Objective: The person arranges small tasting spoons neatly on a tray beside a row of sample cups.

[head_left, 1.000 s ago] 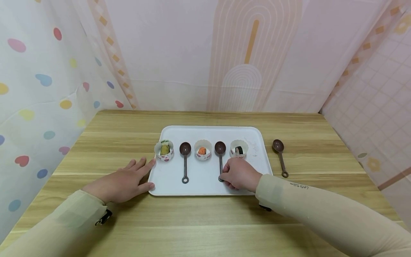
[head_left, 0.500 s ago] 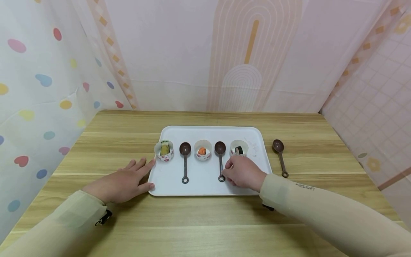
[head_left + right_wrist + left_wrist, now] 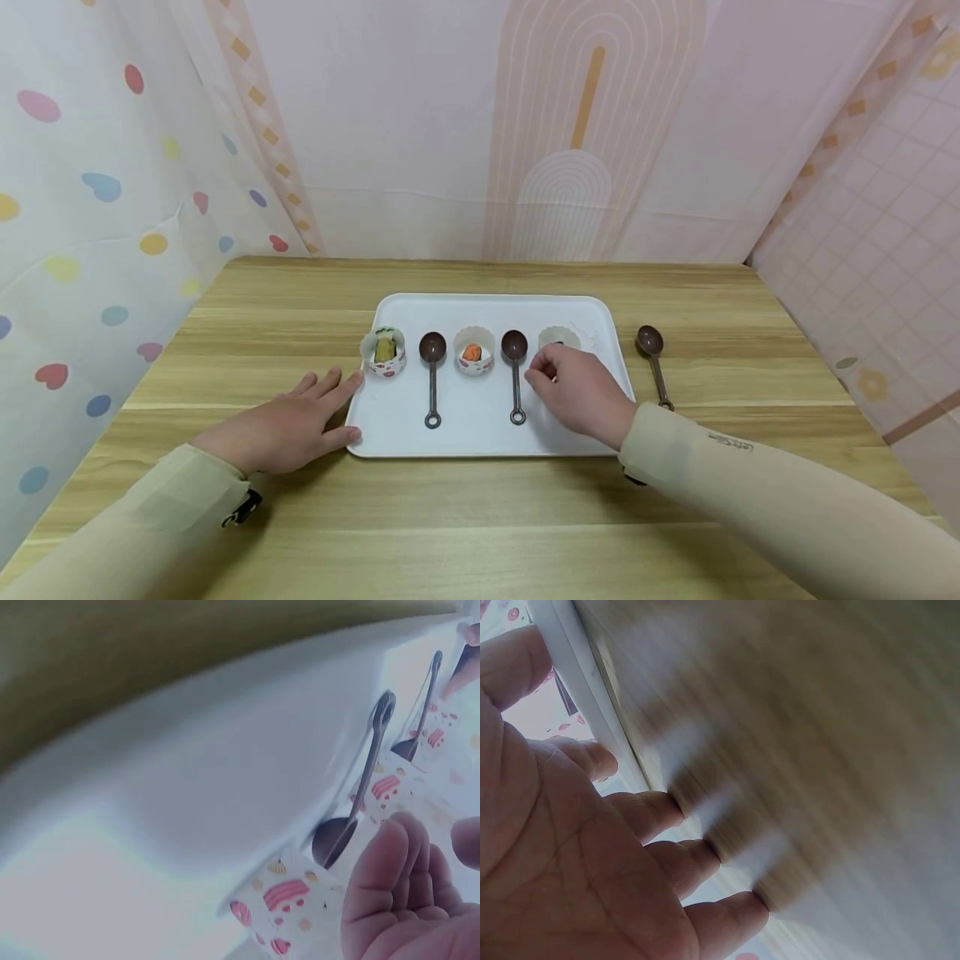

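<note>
My left hand [image 3: 288, 425] lies with spread fingers at the left side of a white tray [image 3: 472, 437]. In the left wrist view its thumb and index finger overlap the tray's edge, while the other fingertips rest on the wood. Over the tray's right part hovers my right hand [image 3: 585, 396], its fingers loosely curled around nothing. A brown measuring spoon [image 3: 514, 346] lies just left of those fingers, handle toward me. Behind the hand stands a paper baking cup [image 3: 559, 335], mostly covered, along with its sushi-like piece. The right wrist view shows that cup's printed wall [image 3: 289, 896].
Another measuring spoon [image 3: 432, 347] lies farther left on the tray. A middle baking cup [image 3: 484, 367] holds an orange-topped piece [image 3: 472, 352]; the left cup [image 3: 384, 368] holds a yellowish piece [image 3: 386, 349]. A third spoon [image 3: 649, 340] lies on the wooden table [image 3: 480, 533], right of the tray.
My right hand has let go of the middle spoon's handle and moved right and slightly up, now covering most of the right cup. The left hand stays put.
</note>
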Demonstrator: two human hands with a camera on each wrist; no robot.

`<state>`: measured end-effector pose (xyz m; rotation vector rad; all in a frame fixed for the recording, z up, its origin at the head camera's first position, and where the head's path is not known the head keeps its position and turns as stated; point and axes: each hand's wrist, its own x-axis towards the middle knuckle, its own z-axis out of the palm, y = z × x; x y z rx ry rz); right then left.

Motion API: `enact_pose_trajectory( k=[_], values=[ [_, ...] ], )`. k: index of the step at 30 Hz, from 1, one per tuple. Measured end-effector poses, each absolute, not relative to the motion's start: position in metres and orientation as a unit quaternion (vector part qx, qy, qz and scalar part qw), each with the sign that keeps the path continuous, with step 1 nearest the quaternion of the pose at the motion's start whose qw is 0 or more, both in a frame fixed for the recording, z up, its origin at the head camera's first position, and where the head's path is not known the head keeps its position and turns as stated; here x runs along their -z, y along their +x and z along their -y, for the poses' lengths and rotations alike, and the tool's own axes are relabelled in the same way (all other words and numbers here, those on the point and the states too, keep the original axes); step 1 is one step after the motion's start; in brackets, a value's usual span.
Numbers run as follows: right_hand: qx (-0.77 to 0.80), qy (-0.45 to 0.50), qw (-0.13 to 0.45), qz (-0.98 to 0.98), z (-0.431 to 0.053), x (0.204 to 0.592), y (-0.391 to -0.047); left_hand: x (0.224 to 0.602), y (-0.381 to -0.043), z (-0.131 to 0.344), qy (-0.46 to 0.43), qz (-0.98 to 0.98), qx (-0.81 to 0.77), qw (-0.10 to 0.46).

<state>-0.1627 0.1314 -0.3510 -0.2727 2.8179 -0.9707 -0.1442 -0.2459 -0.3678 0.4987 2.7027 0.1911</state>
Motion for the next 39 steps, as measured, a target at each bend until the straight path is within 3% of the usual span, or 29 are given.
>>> enact_pose_trajectory(
  k=[13,39],
  values=[
    [0.285,-0.168,-0.063,-0.942,-0.144,0.347,-0.167,0.369,-0.145,0.247,0.176,-0.963,-0.067,0.192],
    [0.166,-0.187,-0.008,-0.968,-0.166,0.357,-0.176,0.367,-0.143,0.246,0.179,-0.963,-0.069,0.192]
  ],
)
